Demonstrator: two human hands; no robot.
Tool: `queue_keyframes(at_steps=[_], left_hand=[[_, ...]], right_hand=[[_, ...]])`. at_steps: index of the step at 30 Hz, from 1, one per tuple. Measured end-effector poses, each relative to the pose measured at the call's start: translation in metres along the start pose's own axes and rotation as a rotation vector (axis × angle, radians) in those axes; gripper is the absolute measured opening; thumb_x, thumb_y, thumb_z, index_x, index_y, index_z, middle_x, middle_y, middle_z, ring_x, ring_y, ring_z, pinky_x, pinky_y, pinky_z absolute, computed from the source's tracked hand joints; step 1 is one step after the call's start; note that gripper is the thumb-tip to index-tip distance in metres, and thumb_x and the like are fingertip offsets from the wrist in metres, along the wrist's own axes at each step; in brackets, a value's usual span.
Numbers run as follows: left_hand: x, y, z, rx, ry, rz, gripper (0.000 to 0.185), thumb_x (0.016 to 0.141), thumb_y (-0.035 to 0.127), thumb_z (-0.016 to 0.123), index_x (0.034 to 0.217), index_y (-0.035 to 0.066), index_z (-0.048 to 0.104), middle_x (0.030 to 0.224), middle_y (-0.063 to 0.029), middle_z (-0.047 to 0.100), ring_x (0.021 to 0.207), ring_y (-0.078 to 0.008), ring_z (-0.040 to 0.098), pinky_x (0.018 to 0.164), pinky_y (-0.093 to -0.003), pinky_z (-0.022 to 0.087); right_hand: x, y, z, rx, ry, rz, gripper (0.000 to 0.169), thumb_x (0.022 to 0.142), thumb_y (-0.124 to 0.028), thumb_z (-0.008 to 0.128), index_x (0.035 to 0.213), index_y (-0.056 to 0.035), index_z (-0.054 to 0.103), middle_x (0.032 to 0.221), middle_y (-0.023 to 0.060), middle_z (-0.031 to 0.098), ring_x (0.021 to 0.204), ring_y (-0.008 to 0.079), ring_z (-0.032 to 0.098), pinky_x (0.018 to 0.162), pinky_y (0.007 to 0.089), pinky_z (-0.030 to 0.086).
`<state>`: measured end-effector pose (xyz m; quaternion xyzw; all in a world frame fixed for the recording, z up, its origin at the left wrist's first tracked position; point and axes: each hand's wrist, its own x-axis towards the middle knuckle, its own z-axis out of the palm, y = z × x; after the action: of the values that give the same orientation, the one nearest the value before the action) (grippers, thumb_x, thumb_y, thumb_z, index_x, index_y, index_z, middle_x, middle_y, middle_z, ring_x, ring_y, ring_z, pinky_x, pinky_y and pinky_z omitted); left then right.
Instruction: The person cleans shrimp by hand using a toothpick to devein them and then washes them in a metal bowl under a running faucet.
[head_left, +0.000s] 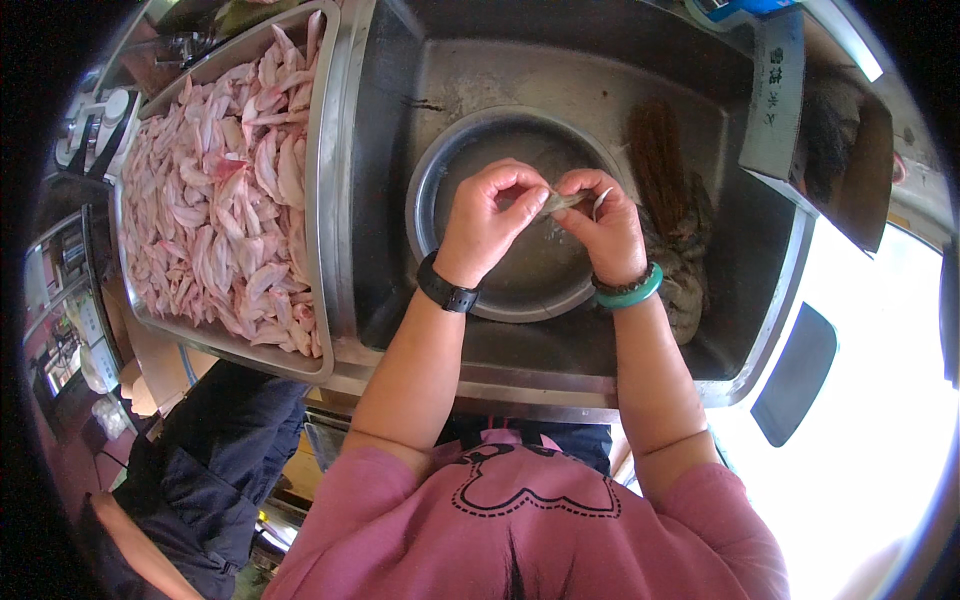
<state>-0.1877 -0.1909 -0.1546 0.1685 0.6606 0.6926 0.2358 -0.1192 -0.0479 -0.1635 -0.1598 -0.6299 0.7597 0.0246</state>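
Observation:
My left hand (495, 217) and my right hand (604, 225) meet above a round metal basin (424, 217) in the sink. Between their fingertips is a small, greyish, translucent piece that looks like a raw shrimp (564, 201). The thumbs and forefingers of both hands pinch it, one hand at either end. Murky liquid seems to cover the bottom of the basin. Beside my right wrist, a heap of grey shrimp-like pieces (679, 292) lies in the sink, partly hidden by that hand and arm.
A stainless steel sink (517, 67) surrounds the basin. On its left stands a deep metal tray (327, 225) full of raw chicken wings (225, 202). A brown bristly bundle (654, 161) leans at the right. Past it is an open cardboard box (776, 97). Another person's dark-clothed leg (202, 457) is at lower left.

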Motion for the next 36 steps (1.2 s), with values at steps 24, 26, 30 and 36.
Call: queue_keyframes(at_steps=[24, 26, 30, 36], left_hand=[[-0.001, 0.011, 0.018, 0.380, 0.163, 0.211, 0.010, 0.072, -0.005, 0.060, 0.080, -0.002, 0.057, 0.079, -0.0101, 0.058, 0.068, -0.0172, 0.058, 0.060, -0.0241, 0.047], [-0.002, 0.015, 0.019, 0.365, 0.160, 0.200, 0.010, 0.070, -0.004, 0.062, 0.079, -0.002, 0.056, 0.078, -0.0113, 0.058, 0.065, -0.0194, 0.059, 0.058, -0.0255, 0.047], [-0.003, 0.020, 0.020, 0.440, 0.149, 0.248, 0.011, 0.069, -0.002, 0.065, 0.076, -0.001, 0.056, 0.076, -0.0108, 0.058, 0.063, -0.0192, 0.059, 0.057, -0.0256, 0.047], [-0.006, 0.020, 0.021, 0.431, 0.178, 0.165, 0.010, 0.068, -0.001, 0.065, 0.073, -0.001, 0.056, 0.070, -0.0101, 0.058, 0.060, -0.0199, 0.060, 0.055, -0.0260, 0.047]], right_hand=[[-0.005, -0.020, 0.008, -0.214, 0.207, 0.065, 0.019, 0.075, -0.012, 0.064, 0.085, 0.0041, 0.061, 0.067, 0.0041, 0.061, 0.061, 0.0052, 0.052, 0.055, 0.0208, 0.044], [-0.005, -0.022, 0.004, -0.265, 0.191, 0.100, 0.019, 0.075, -0.013, 0.064, 0.084, 0.0039, 0.062, 0.068, 0.0045, 0.061, 0.061, 0.0054, 0.052, 0.055, 0.0210, 0.044], [-0.004, -0.027, 0.003, -0.230, 0.156, 0.128, 0.016, 0.075, -0.011, 0.064, 0.081, 0.0035, 0.063, 0.067, 0.0046, 0.061, 0.060, 0.0057, 0.052, 0.055, 0.0209, 0.043], [-0.007, -0.025, 0.003, -0.260, 0.138, 0.036, 0.012, 0.075, -0.008, 0.064, 0.078, 0.0027, 0.063, 0.066, 0.0054, 0.061, 0.061, 0.0066, 0.052, 0.055, 0.0216, 0.043]])
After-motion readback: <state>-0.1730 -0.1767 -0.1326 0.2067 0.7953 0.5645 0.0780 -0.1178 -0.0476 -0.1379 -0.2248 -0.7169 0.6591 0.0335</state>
